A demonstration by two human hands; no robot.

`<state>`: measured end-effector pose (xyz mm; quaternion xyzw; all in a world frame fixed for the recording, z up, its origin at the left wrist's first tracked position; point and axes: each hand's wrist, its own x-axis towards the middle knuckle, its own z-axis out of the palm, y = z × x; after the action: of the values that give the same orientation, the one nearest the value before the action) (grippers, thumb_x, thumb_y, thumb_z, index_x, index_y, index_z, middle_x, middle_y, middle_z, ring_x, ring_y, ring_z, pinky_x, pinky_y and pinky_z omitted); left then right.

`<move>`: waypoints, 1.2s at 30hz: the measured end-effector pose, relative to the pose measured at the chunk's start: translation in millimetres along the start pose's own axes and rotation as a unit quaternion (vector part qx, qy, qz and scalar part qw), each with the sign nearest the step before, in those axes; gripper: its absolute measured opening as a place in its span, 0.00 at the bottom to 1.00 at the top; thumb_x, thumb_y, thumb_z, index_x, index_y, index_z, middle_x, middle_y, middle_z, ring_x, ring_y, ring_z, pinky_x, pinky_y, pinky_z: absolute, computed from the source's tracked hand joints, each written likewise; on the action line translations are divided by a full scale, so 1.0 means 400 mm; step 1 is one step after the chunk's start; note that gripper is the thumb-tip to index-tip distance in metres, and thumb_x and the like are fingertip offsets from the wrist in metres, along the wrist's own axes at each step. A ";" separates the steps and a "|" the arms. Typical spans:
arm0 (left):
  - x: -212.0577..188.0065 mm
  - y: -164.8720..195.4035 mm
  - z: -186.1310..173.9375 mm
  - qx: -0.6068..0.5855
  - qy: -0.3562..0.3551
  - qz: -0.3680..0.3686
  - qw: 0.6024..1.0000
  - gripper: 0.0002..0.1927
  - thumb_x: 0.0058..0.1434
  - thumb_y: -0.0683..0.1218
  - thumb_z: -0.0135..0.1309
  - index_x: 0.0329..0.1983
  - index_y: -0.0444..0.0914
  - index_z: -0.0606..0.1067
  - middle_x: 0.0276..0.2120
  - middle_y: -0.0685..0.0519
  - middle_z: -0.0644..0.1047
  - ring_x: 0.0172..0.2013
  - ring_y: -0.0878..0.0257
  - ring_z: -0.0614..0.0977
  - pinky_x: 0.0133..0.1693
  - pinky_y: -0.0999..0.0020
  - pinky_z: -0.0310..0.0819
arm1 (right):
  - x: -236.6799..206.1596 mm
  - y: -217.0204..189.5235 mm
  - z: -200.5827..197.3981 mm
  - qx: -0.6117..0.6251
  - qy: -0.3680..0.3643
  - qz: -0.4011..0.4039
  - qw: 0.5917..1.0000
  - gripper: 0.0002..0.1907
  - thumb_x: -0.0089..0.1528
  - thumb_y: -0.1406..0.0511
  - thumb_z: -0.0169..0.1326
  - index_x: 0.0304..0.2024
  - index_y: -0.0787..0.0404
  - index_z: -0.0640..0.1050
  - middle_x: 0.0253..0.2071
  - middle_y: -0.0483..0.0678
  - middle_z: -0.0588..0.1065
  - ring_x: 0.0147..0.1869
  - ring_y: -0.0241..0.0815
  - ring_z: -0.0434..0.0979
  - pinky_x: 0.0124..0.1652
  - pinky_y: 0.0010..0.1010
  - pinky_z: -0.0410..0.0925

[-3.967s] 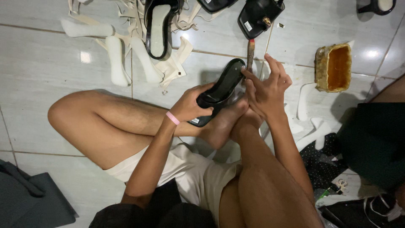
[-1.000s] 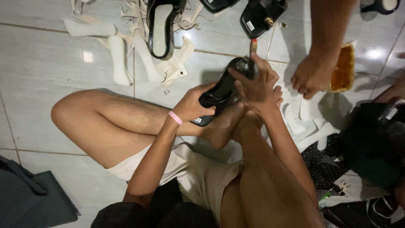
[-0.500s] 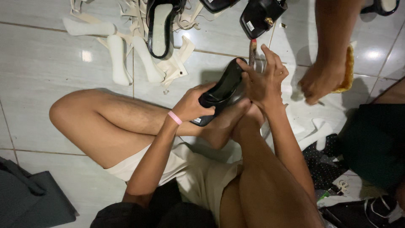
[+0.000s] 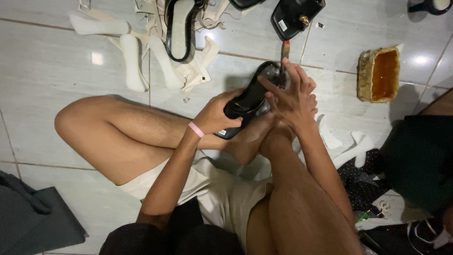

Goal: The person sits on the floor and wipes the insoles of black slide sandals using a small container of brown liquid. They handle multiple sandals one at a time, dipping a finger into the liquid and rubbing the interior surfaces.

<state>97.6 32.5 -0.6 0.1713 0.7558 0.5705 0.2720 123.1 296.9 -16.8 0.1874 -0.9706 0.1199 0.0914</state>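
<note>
A: I'm seeing the left hand wrapping closed around the rear half of the black shoe sole, propping it above the ankles.

B: And the right hand?

A: It's pinching a small brush against the sole's front end. The sole is looking light, fairly stiff, probably tacky; I'm judging the bare edges safest to grip. Its long axis is running diagonally, front end pointing up-right toward the yellow glue tub.

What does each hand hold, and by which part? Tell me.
Left hand holds the black shoe sole around its near end; right hand holds a small brush by its handle, against the sole's far end.
</note>
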 end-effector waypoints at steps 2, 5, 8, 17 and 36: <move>-0.004 -0.008 0.001 -0.006 -0.009 -0.048 0.999 0.45 0.47 0.48 0.66 0.69 0.32 0.65 0.55 0.39 0.78 0.54 0.50 0.81 0.57 0.63 0.74 | -0.002 -0.004 0.008 -0.004 0.005 0.008 1.000 0.22 0.68 0.51 0.62 0.66 0.29 0.79 0.76 0.49 0.53 0.76 0.50 0.53 0.67 0.45 0.53; -0.015 -0.022 0.004 0.049 0.038 0.027 0.998 0.50 0.51 0.51 0.73 0.72 0.32 0.61 0.63 0.36 0.71 0.63 0.46 0.73 0.62 0.59 0.68 | -0.037 -0.009 0.000 -0.013 -0.056 -0.041 0.997 0.21 0.59 0.50 0.61 0.56 0.26 0.80 0.71 0.45 0.57 0.73 0.47 0.55 0.63 0.48 0.56; -0.034 -0.029 0.003 0.002 0.034 -0.023 0.999 0.56 0.45 0.53 0.77 0.73 0.35 0.61 0.59 0.44 0.74 0.62 0.53 0.75 0.64 0.60 0.66 | -0.076 0.042 -0.017 0.186 0.064 0.063 0.978 0.19 0.69 0.57 0.55 0.62 0.49 0.79 0.71 0.55 0.54 0.70 0.41 0.55 0.64 0.43 0.62; -0.070 -0.019 0.048 -0.231 0.195 -0.080 0.950 0.37 0.53 0.35 0.68 0.67 0.32 0.68 0.57 0.46 0.75 0.55 0.61 0.77 0.57 0.68 0.73 | -0.196 0.275 -0.156 -0.063 0.074 0.497 0.862 0.30 0.77 0.49 0.27 0.68 0.45 0.77 0.77 0.58 0.48 0.80 0.60 0.41 0.69 0.66 0.39; -0.057 -0.068 0.078 -0.304 0.190 -0.113 0.927 0.28 0.60 0.36 0.61 0.64 0.34 0.69 0.49 0.54 0.76 0.47 0.70 0.77 0.46 0.76 0.75 | -0.307 0.281 -0.230 0.020 0.094 0.518 0.850 0.30 0.79 0.50 0.24 0.70 0.47 0.74 0.79 0.62 0.44 0.79 0.63 0.43 0.72 0.63 0.39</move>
<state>136.0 35.4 -28.0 -0.1179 0.5975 0.7605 0.2250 204.1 464.5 21.6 -0.3525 -0.9113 0.1862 0.1033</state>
